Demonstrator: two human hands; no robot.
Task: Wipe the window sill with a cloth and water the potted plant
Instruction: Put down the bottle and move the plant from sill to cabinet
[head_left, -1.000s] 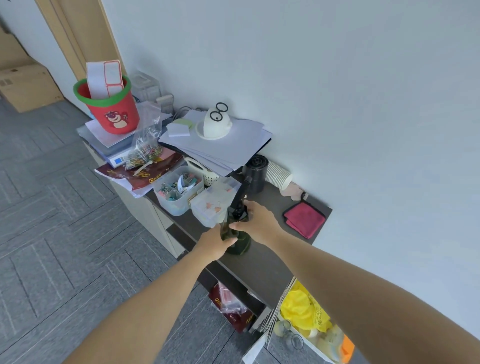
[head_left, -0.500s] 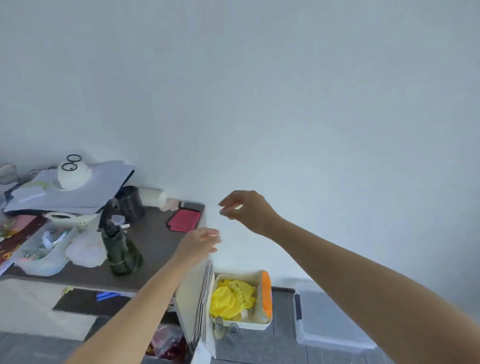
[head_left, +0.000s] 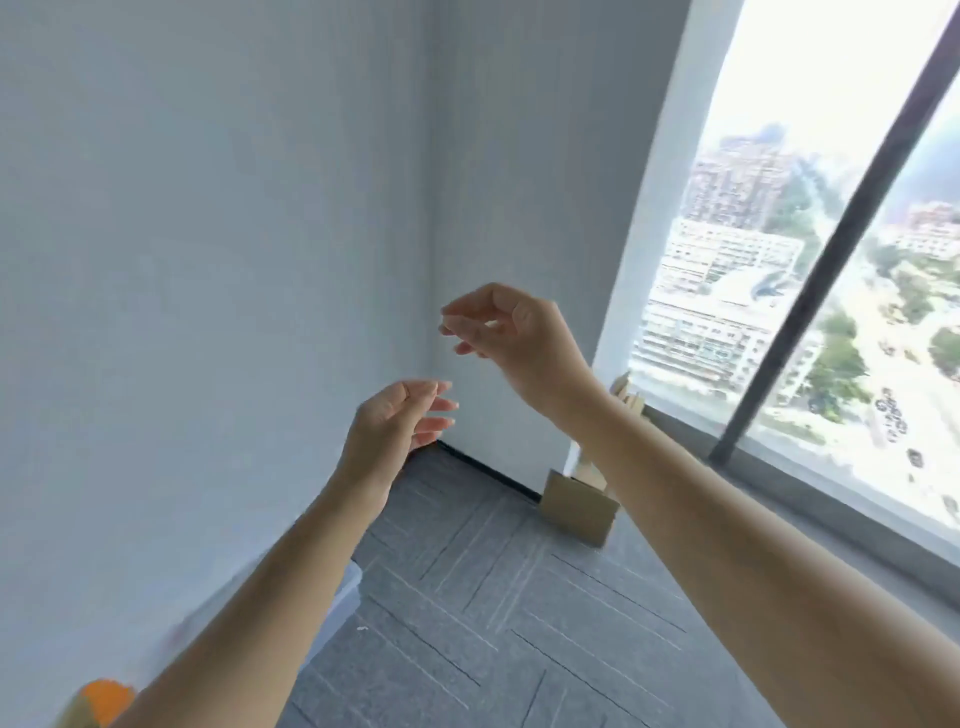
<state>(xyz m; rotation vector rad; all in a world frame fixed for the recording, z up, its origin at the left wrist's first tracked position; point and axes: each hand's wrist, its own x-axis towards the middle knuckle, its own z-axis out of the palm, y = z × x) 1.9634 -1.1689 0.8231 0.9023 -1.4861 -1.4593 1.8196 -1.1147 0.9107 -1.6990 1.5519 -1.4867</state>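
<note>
L hand (head_left: 395, 421): hovering mid-air, fingers loosely curled, thumb apart, gripping nothing.
R hand (head_left: 514, 332): hanging higher than L hand and just past it, wrist bent, fingers drooping slack, also carrying nothing.
Window sill (head_left: 852, 525): lying to the right of and below R hand, a grey ledge under the window (head_left: 779, 260) glass. Near end starting just behind R wrist, the rest running off rightward past R forearm.
Sill long axis: running along the glass, away to the right of both hands. A wipe would be travelling along that line, not across it.
Nearer hand: R, judging by position. Sill sitting right beside its wrist; L hand having R arm btwn it and the ledge.
Cloth: not showing anywhere in view; neither hand bringing one.
Potted plant: not showing either; can't tell where it is.
Other bits: cardboard piece (head_left: 579, 506) standing on the floor below R wrist. Pale wooden item (head_left: 626, 392) poking out behind R wrist, too hidden to ID. Orange blur (head_left: 106, 696) near L elbow, unclear.
Step, as I'm reading it: facing the sill w/ nothing in hand; wiping and watering not begun. Cloth needing fetching before any contact w/ ledge.
</note>
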